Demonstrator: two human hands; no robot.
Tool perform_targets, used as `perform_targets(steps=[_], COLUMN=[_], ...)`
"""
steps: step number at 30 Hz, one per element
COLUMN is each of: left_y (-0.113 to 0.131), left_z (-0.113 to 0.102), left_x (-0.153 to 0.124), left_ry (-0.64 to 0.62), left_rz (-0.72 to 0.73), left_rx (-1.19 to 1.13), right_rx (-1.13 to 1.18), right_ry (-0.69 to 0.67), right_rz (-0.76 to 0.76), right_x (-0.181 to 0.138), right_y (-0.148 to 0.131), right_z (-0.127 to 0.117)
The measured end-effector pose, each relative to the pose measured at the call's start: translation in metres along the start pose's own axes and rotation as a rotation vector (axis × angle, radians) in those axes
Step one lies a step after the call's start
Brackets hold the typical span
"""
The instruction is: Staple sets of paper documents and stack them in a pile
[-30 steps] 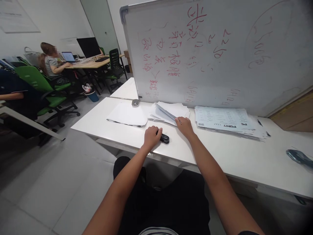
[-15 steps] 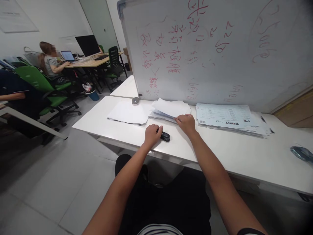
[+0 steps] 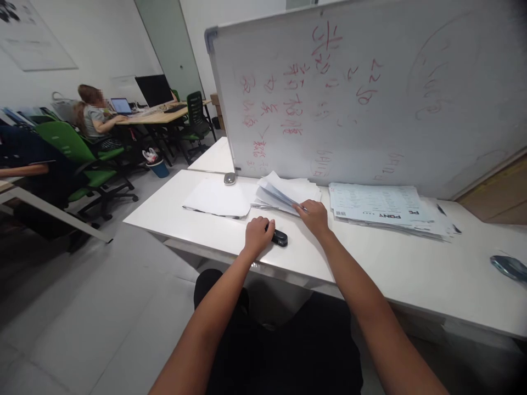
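Note:
My left hand (image 3: 258, 237) rests with curled fingers on a black stapler (image 3: 280, 237) near the front of the white desk. The fingers cover the stapler's far end. My right hand (image 3: 314, 217) pinches the near edge of some paper sheets (image 3: 275, 190), lifting them so they bend up from the stack (image 3: 308, 188) beneath. How many sheets are between the fingers is not clear. To the left of them lies another pile of white paper (image 3: 216, 198), close to my left hand but apart from it.
A grey mouse (image 3: 229, 179) sits behind the left paper pile. Pale blue printed sheets (image 3: 373, 202) lie stacked at right, with a dark shiny object (image 3: 509, 267) farther right. A whiteboard (image 3: 349, 109) stands along the desk's (image 3: 370, 258) back. Two people sit at desks on the left.
The top sheets are bent up more, their far corner shifted slightly left, with my right hand still on them. My left hand stays on the stapler. The head view has tilted up a little.

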State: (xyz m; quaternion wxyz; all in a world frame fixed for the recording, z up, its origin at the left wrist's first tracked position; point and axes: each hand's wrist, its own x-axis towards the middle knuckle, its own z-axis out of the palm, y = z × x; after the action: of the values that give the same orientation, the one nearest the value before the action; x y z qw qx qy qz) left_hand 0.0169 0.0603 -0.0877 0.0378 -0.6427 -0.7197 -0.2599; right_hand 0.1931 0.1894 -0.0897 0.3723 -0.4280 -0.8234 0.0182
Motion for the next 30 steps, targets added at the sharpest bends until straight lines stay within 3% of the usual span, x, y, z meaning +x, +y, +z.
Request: perform_targets(steps=[3, 6, 11, 14, 17, 20, 23, 27, 30], left_y=[0.0, 0.0, -0.001, -0.004, -0.005, 0.006, 0.036, 0.087, 0.112], left_z=[0.001, 0.001, -0.001, -0.001, -0.004, -0.017, -0.033, -0.044, -0.046], left_x=[-0.001, -0.002, -0.002, -0.001, 0.0, -0.01, -0.039, -0.093, -0.119], left_ry=[0.051, 0.137, 0.133, 0.108, 0.161, 0.182, 0.114, 0.009, -0.185], left_rz=[-0.028, -0.07, -0.104, -0.124, -0.093, 0.083, 0.322, 0.667, 0.764], left_rx=[0.071, 0.1, 0.037, 0.001, -0.046, -0.132, -0.217, -0.278, -0.3], right_rx=[0.035, 0.075, 0.079, 0.018, -0.047, -0.065, 0.068, 0.592, 0.987], right_ry=[0.096, 0.231, 0.325, 0.351, 0.384, 0.487, 0.611, 0.71, 0.645], right_rz=[-0.042, -0.029, 0.102, 0.257, 0.42, 0.631, 0.819, 0.975, 1.102], right_x=[0.001, -0.024, -0.135, -0.2, -0.241, -0.256, -0.25, -0.236, -0.242], right_y=[-0.013, -0.025, -0.031, -0.027, -0.025, -0.031, -0.048, -0.076, -0.098], right_z=[-0.022, -0.057, -0.105, -0.119, -0.127, -0.135, -0.139, -0.13, -0.115])
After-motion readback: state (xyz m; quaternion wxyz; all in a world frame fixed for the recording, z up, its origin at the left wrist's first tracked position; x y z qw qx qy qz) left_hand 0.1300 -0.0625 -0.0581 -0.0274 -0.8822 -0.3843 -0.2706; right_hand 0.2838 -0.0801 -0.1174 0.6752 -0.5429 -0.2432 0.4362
